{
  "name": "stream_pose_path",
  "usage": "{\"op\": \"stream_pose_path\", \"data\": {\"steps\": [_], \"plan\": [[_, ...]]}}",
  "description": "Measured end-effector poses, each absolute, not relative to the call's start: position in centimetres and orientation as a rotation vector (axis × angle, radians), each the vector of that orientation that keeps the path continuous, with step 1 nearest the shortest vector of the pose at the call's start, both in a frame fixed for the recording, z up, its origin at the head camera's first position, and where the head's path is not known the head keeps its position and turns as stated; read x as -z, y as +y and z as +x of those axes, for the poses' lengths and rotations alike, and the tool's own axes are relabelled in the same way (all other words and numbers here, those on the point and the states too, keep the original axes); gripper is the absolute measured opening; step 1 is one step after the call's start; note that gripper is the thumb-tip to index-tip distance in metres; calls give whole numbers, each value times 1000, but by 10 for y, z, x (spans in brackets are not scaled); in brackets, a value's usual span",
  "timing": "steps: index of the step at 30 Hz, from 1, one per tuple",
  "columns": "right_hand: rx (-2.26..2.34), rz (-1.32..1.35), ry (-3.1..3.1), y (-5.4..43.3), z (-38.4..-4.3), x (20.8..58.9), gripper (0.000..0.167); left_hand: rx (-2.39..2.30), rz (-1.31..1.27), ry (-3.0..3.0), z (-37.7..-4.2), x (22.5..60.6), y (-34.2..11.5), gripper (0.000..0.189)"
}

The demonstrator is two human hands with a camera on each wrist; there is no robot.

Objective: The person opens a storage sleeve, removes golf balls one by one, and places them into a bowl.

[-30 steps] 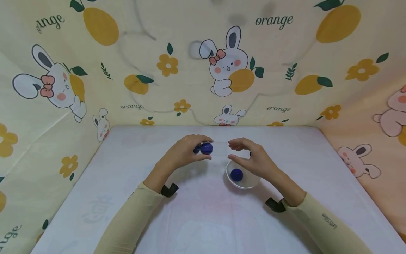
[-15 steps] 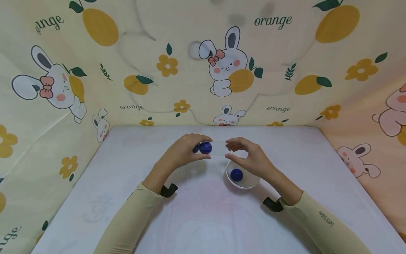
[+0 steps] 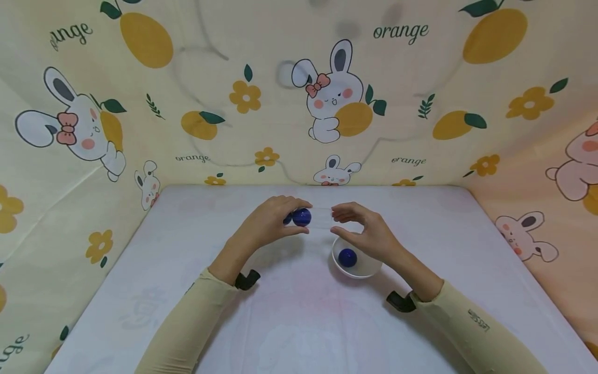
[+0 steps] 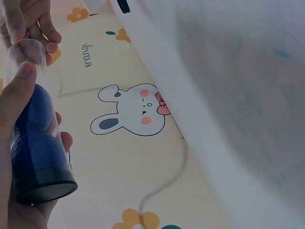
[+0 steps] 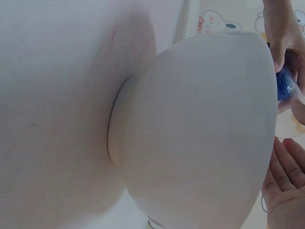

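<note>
My left hand [image 3: 273,221] grips a clear plastic tube [image 3: 321,218] held sideways above the table. Blue balls [image 3: 301,217] sit inside, toward its left end; the left wrist view shows a black cap [image 4: 47,186] closing that end. My right hand [image 3: 369,228] is at the tube's other end, thumb and fingertips apart right by the rim, the fingers loosely bent. Nothing shows in its palm [image 5: 288,210] in the right wrist view. Below that hand stands a white bowl [image 3: 359,272] with another blue ball [image 3: 348,257] in it.
A white cloth covers the table [image 3: 289,322]. Patterned curtains [image 3: 275,124] with rabbits and oranges rise at the back and both sides. A small black object [image 4: 123,5] lies at the top of the left wrist view.
My right hand has come slightly left, along with the tube's end. My left hand has shifted only a little, still gripping the tube. The bowl and its ball stay put.
</note>
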State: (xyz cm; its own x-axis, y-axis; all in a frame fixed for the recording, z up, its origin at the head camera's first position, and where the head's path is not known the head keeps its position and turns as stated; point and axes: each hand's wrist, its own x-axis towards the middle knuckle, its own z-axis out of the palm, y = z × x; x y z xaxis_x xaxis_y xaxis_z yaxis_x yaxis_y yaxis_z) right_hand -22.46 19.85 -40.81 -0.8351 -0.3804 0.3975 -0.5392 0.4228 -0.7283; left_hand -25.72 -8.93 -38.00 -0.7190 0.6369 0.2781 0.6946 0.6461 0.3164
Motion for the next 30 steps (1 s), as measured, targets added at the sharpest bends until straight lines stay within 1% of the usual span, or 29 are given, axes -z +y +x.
{"op": "stream_pose_path", "data": {"steps": [18,30], "plan": [[-1403,756,-2550,194,-225,408,51,513,-1138,-2673,-259,379,-90,60],[-1417,755,-2545,192,-225,409,50,502,-1141,-2656,-259,378,-91,59]]}}
